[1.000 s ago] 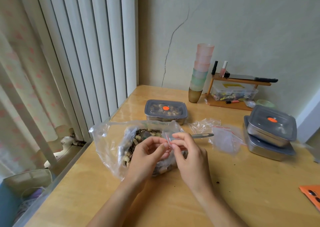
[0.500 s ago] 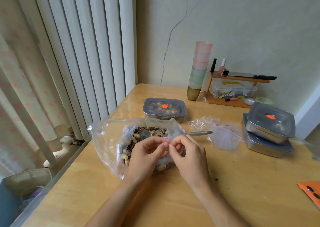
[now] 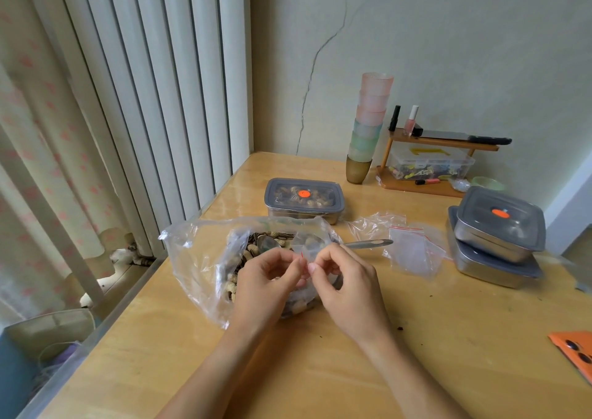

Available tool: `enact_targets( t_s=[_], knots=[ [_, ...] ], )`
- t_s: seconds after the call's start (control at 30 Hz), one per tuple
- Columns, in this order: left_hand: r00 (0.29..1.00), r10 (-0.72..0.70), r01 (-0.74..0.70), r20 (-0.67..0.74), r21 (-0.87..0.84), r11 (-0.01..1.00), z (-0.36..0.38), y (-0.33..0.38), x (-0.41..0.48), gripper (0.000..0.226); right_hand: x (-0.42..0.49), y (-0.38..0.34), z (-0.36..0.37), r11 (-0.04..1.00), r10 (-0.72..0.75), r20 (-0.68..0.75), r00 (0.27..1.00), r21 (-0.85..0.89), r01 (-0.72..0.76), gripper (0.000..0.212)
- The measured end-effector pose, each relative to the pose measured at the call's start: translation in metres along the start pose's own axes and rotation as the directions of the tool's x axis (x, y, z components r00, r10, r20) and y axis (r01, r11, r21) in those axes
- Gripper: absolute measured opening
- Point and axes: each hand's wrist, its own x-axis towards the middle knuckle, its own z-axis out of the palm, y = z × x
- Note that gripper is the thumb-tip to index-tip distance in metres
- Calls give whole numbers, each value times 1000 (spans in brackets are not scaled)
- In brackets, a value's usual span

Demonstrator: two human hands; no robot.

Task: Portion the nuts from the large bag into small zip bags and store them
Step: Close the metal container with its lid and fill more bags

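A large clear plastic bag (image 3: 195, 258) full of nuts lies open on the wooden table (image 3: 448, 338). A metal spoon (image 3: 365, 244) rests in it, handle pointing right. Just above the bag, my left hand (image 3: 266, 281) and my right hand (image 3: 349, 287) both pinch the red-striped rim of a small clear zip bag (image 3: 308, 245). Several more small zip bags (image 3: 413, 252) lie in a loose pile to the right of the spoon.
A lidded steel box (image 3: 304, 198) holding nuts stands behind the bag. Two stacked lidded steel boxes (image 3: 499, 236) sit at the right. Stacked cups (image 3: 368, 127) and a small wooden shelf (image 3: 432, 162) stand by the wall. An orange phone (image 3: 576, 351) lies at the right edge.
The fingers of both hands have shifted on the small bag's rim, and the bag now stands up more between them. The camera has tilted slightly.
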Motion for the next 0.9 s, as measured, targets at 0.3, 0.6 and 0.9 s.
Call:
enact_targets(
  t_s=[0.3, 0.6, 0.9],
  knots=[
    [999, 19, -22, 41, 59, 998, 1, 3, -2, 16, -1, 0, 2, 998, -48, -11, 999, -37, 48, 21],
    [992, 126, -123, 4, 242, 962, 1, 1, -1, 16, -1, 1, 0, 999, -30, -32, 999, -42, 29, 13],
    [994, 106, -101, -1, 267, 958, 2, 3, -3, 28, 5, -3, 6, 895, -237, -141, 961, -417, 159, 10]
  ],
)
